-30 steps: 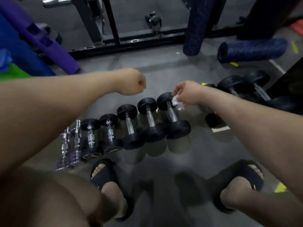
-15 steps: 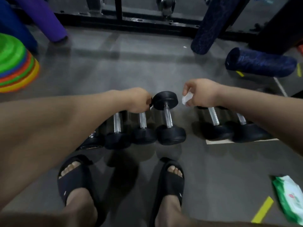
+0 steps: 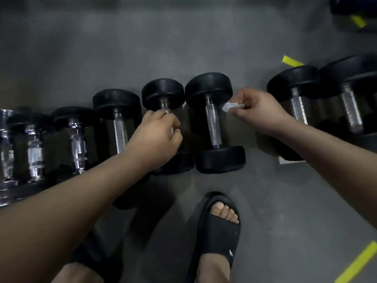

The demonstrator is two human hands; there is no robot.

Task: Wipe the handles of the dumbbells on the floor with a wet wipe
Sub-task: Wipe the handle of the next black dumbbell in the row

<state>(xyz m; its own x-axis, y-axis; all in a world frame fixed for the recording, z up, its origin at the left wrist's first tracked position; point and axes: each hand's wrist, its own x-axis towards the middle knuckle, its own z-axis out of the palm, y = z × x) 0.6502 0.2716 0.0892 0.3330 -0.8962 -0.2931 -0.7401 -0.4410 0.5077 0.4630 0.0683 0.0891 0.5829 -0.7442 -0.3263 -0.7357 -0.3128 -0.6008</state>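
Dumbbells [image 3: 117, 103] with black round rubber heads and knurled chrome handles lie side by side in one row across the grey gym floor [image 3: 183, 41]. The larger black dumbbell [image 3: 213, 123] near the middle of the row looks to be the one in hand: the small crumpled white wet wipe [image 3: 232, 106] hovers just beside the far end of its handle, apart from the metal, pinched between thumb and fingertips of the right hand [image 3: 261, 112]. The left hand [image 3: 161, 137] has its fingers curled round the handle of the slightly smaller black dumbbell [image 3: 163, 93] next to it on the left. To do this step well, I judge the wipe should be opened out enough to wrap the bar, closed round it and drawn the full length between the heads while twisting, since knurling traps grime in its grooves; the handle's underside faces the floor, so rolling the weight a part turn would be needed to reach it. Hard to read: the chrome dumbbells [image 3: 34, 148] at the left end of the row are smeared by blur and cut by the frame, the two black dumbbells [image 3: 297, 107] at the right end run out of view, the left hand hides most of its bar, and whether any handle is already wet cannot be told. A black slide sandal [image 3: 218, 227] and yellow tape strips [image 3: 357, 264] lie on the nearer floor.
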